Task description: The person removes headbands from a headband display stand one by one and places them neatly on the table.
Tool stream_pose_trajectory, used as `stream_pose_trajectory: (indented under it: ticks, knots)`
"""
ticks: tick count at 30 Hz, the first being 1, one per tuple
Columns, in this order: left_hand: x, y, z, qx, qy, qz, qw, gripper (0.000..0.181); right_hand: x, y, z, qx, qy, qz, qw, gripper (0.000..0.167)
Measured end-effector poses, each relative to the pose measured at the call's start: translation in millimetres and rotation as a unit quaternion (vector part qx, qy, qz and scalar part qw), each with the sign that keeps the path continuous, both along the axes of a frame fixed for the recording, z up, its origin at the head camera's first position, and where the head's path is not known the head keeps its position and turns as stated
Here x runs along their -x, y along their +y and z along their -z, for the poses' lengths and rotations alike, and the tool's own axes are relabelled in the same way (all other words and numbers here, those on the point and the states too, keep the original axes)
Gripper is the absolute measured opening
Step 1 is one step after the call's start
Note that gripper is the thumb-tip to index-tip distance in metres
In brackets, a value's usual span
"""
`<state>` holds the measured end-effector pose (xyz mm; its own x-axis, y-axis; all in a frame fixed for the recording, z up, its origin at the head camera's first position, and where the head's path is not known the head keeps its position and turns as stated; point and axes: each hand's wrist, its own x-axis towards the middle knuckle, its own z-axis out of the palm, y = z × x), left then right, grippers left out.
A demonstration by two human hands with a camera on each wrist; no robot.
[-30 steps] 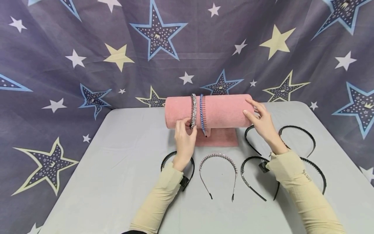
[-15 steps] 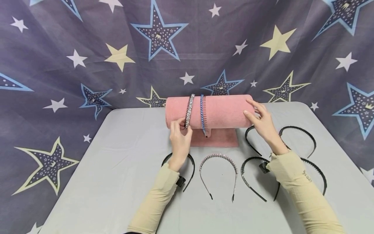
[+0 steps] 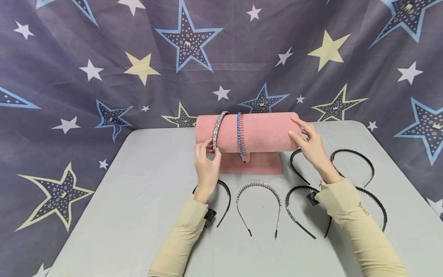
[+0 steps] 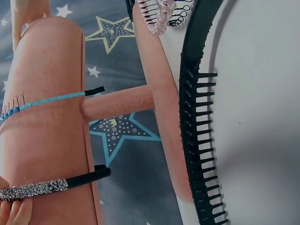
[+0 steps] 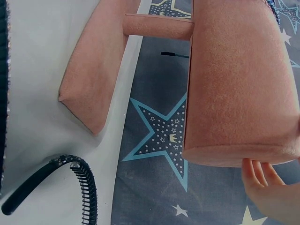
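A pink velvety headband stand point(image 3: 268, 132) has a horizontal roll on a post and flat base. Near its left end, my left hand point(image 3: 206, 167) pinches the lower front of a silver glittery headband point(image 3: 216, 130), which curves over the roll at a slight slant. In the left wrist view, fingertips touch this silver headband point(image 4: 42, 189), whose black end sticks out past the roll. A blue toothed headband point(image 3: 239, 134) sits on the roll further right, apart from both hands. My right hand point(image 3: 313, 148) grips the roll's right end, thumb in front, fingers at the end face.
On the grey-covered table point(image 3: 138, 231) lie a pinkish beaded headband point(image 3: 258, 184) and several black ones, including one beside the left wrist point(image 3: 226, 192) and one near the right sleeve point(image 3: 372, 194). A star-patterned cloth point(image 3: 221, 57) hangs behind.
My left hand has slid the silver headband leftward along the roll, away from the blue one, and its slant has changed. My right hand stays at the right end.
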<state>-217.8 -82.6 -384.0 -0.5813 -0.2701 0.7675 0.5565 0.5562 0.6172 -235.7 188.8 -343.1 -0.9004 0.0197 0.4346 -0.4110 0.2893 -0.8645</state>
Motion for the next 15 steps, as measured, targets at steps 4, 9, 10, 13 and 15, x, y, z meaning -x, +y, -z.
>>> stream_pose_trajectory:
  ticks: [4,9,10,13,15]
  knots:
    - [0.2,-2.5,1.5,-0.007,0.012,-0.002,0.9999,0.029,8.4,5,10.0,0.000,-0.001,0.001,1.0000,0.043]
    - [-0.4,-5.4,1.5,-0.012,0.021,0.002,0.9997,0.031,10.6,6,13.6,0.002,0.005,-0.001,1.0000,0.044]
    - [-0.7,-6.2,1.3,-0.012,0.021,0.002,0.9997,0.030,10.5,6,13.6,0.002,0.006,-0.002,1.0000,0.044]
    - [-1.5,-8.9,1.2,-0.013,0.019,0.001,0.9997,0.030,10.6,6,14.0,0.000,0.007,-0.003,1.0000,0.044]
    - [-2.0,-10.6,1.3,-0.016,0.017,0.001,0.9997,0.029,10.7,7,14.1,0.002,0.006,-0.004,1.0000,0.044]
